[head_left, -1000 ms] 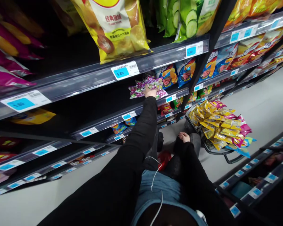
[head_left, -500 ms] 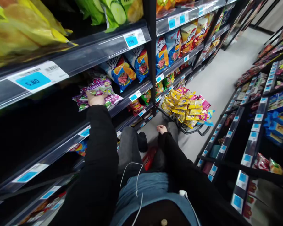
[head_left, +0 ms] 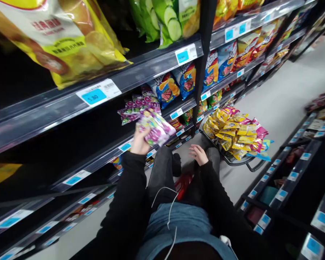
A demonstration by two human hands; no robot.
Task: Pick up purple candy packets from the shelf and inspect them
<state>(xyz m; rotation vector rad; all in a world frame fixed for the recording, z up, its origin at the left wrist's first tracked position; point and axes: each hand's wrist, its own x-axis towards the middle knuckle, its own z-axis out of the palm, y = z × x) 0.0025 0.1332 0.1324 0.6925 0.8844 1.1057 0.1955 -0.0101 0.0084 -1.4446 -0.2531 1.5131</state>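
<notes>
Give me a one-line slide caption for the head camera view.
Left hand holds purple snack packets off the shelf; right hand open above the knee, near a basket of yellow packets.

A blue price tag (head_left: 94, 96) on the upper shelf rail (head_left: 141, 72) reads "5.80", with a small barcode printed beside it on the white part. The big yellow chip bag (head_left: 70, 43) above carries red Chinese characters on a white panel and a green band of smaller print, too blurred to read. The other blue tags along the rails, and the lettering on the purple packets (head_left: 154, 126), are too small to make out.
</notes>
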